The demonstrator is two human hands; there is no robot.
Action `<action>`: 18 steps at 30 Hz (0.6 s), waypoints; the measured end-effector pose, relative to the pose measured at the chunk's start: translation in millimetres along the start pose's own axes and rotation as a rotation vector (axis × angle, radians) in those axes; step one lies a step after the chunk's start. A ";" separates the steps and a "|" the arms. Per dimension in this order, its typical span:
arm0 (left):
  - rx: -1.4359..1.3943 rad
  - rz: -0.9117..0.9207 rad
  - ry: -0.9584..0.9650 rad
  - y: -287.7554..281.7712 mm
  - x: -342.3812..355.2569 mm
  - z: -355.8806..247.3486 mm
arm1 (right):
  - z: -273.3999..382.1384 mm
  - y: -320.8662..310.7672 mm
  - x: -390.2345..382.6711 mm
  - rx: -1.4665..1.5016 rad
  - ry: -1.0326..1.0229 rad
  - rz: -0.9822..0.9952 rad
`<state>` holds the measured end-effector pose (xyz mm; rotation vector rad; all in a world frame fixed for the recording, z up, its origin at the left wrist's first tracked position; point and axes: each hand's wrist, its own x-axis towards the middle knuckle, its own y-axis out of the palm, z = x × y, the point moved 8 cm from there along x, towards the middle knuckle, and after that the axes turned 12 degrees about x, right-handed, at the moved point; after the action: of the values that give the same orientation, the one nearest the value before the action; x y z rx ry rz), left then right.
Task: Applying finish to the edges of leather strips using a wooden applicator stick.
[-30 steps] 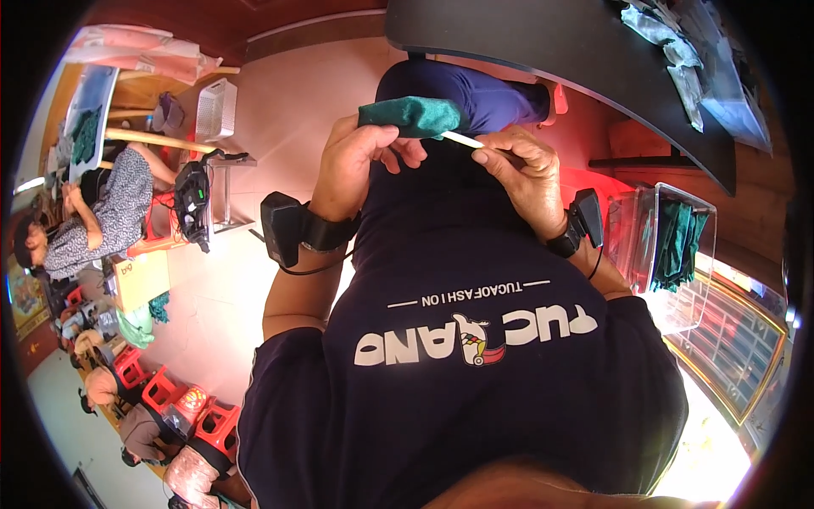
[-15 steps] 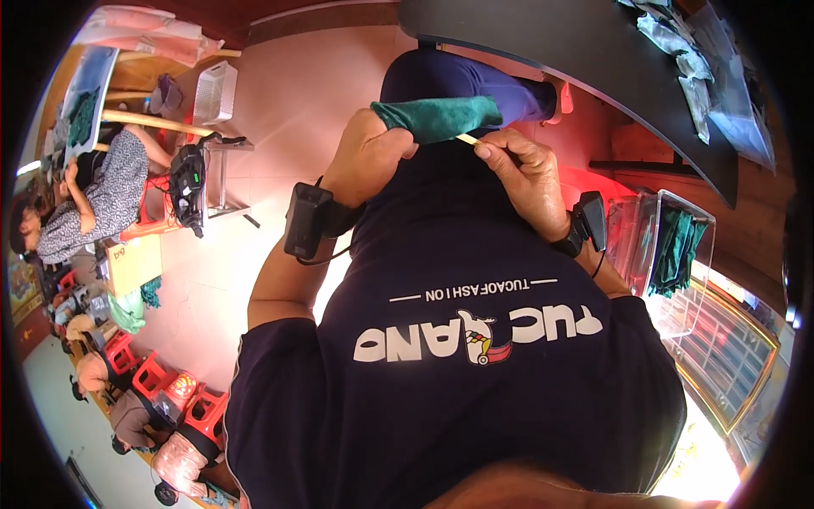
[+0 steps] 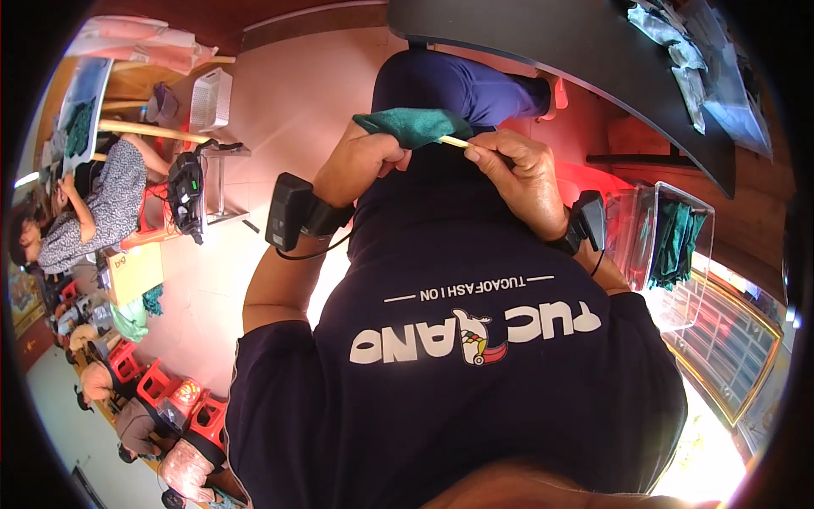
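A dark green velvety piece of cloth (image 3: 411, 127) drapes over my left hand (image 3: 370, 159), whose fingers are curled in and gripping it. From the cloth's right end sticks out a thin pale-yellow stick (image 3: 454, 142). My right hand (image 3: 519, 174) pinches the stick's outer end between thumb and forefinger. How far the stick reaches inside the cloth is hidden. Both hands are above my lap, in front of my dark shirt.
A clear plastic bin (image 3: 699, 297) with green cloth pieces (image 3: 674, 246) stands at my right. Beyond it, a dark table (image 3: 543, 34) carries silvery plastic packets (image 3: 670, 38). On the left are a white basket (image 3: 210, 100), a cardboard box (image 3: 136, 271), red stools (image 3: 155, 382) and several seated people.
My left hand has moved slightly left and down with the cloth, which now looks shorter and more bunched. More of the stick shows, and my right hand has shifted a little left.
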<state>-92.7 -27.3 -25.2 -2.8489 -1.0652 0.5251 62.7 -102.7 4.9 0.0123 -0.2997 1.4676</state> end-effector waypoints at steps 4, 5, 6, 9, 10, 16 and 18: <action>-0.080 -0.055 -0.012 1.0 -2.7 -1.0 | -14.6 5.4 -0.9 0.003 0.129 0.040; -0.080 -0.052 -0.012 2.5 -2.3 -0.1 | -18.2 5.2 -1.8 0.002 0.130 0.037; -0.209 -0.121 -0.003 -2.2 -1.9 1.7 | -23.3 5.6 -2.0 0.036 0.141 0.037; -0.327 -0.194 0.044 -14.3 -3.7 2.6 | -31.5 2.0 -1.9 0.046 0.188 0.032; -0.316 -0.200 0.081 -17.3 -4.4 -1.0 | -35.1 0.5 -2.5 0.024 0.225 0.029; -0.129 -0.338 0.116 -9.1 -4.9 -11.6 | -37.4 11.5 -6.1 0.269 0.375 0.112; -0.166 -0.336 0.116 -14.4 -3.3 -10.1 | -38.8 12.5 -7.6 0.325 0.423 0.137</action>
<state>-100.7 -17.8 -12.2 -2.7015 -1.5867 0.2535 57.3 -101.4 -36.2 -0.0574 0.2873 1.5997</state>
